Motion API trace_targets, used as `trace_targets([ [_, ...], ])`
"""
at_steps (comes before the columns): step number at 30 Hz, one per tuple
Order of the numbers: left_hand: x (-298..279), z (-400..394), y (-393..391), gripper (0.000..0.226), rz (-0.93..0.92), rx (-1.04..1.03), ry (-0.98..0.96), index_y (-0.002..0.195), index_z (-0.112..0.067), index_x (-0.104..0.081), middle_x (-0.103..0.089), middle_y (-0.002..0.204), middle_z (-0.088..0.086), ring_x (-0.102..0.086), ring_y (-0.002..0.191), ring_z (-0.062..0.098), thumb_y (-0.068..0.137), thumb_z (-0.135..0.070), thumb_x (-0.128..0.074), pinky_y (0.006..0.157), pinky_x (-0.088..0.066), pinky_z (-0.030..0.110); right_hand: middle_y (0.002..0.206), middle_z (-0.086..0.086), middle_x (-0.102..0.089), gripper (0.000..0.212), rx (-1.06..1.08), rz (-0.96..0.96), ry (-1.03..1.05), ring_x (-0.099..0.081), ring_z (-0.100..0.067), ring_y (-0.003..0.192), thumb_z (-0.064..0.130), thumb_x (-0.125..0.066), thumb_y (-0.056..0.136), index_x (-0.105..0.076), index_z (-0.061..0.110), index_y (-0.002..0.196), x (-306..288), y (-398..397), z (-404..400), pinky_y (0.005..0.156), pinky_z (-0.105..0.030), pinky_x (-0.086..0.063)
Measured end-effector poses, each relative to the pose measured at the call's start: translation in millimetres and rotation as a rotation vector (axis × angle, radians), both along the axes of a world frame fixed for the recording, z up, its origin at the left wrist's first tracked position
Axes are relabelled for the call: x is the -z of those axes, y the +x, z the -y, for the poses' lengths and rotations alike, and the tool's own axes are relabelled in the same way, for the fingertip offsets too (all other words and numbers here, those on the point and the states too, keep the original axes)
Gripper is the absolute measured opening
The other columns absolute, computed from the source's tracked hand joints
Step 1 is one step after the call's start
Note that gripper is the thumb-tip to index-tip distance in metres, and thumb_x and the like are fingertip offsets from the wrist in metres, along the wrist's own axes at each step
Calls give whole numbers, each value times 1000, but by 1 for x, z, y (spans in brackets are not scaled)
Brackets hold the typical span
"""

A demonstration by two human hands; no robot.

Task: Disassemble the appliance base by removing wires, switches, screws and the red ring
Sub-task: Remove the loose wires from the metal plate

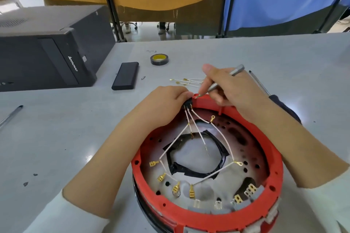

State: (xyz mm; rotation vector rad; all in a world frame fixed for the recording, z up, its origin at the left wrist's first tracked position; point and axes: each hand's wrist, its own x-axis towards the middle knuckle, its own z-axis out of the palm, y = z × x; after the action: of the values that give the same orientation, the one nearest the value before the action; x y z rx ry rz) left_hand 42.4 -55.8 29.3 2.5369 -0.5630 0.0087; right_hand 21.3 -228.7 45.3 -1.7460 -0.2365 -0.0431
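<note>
Prying at the small black switch block seated in the far rim of the round red plastic ring looks to be the step in hand, with the appliance base sitting at the lower right of the frame on the pale grey table. The left hand pinches the switch between thumb and fingertips, wrist resting over the ring's left edge. The right hand grips a slim silver metal tool like a pen, its tip at the rim just beside the switch. White wires with brass terminals fan from the switch across the base's inside, their ends loose. Next, judging by this, the tool must lever the switch's catch while the left hand pulls it free of the rim without slipping.
</note>
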Motion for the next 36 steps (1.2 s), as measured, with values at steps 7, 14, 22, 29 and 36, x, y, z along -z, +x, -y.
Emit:
trace_targets([
  [7, 3, -2, 1, 36, 9, 23, -30, 92, -20, -64, -63, 79, -4, -54, 77, 10, 98, -41, -36, 68, -39, 23, 43, -4, -55, 32, 21, 55, -162, -39, -13, 37, 29, -66, 86, -47, 23, 61, 8, 0, 1, 40, -20, -32],
  [14, 5, -5, 2, 33, 8, 22, -35, 81, -27, -60, -54, 59, -17, -47, 61, -5, 98, -42, -37, 56, -34, 11, 40, -1, -52, 36, 165, 86, -132, -40, -18, 40, 25, -71, 82, -46, 18, 57, 8, 1, 2, 39, -24, -34],
  [22, 5, -5, 1, 33, 23, 10, -40, 85, -26, -62, -55, 64, -6, -48, 62, 5, 98, -43, -36, 57, -34, 18, 46, -6, -55, 31, 109, 37, -104, -36, -10, 31, 25, -73, 81, -51, 15, 62, 4, -3, -1, 36, -19, -30],
  [29, 4, -5, 1, 33, 33, 32, -16, 77, -29, -57, -49, 57, -9, -46, 60, -3, 98, -42, -35, 54, -34, 13, 46, -10, -57, 36, 127, 52, -25, -32, -14, 28, 22, -71, 85, -45, 9, 63, 1, -5, -1, 35, -19, -28],
  [36, 3, -5, 0, 37, 18, 42, 1, 64, -37, -46, -50, 56, -27, -46, 58, -7, 98, -43, -35, 55, -33, 11, 47, -10, -56, 33, 127, 44, -53, -33, -13, 30, 19, -71, 84, -47, 12, 63, 3, -4, -1, 36, -23, -29],
])
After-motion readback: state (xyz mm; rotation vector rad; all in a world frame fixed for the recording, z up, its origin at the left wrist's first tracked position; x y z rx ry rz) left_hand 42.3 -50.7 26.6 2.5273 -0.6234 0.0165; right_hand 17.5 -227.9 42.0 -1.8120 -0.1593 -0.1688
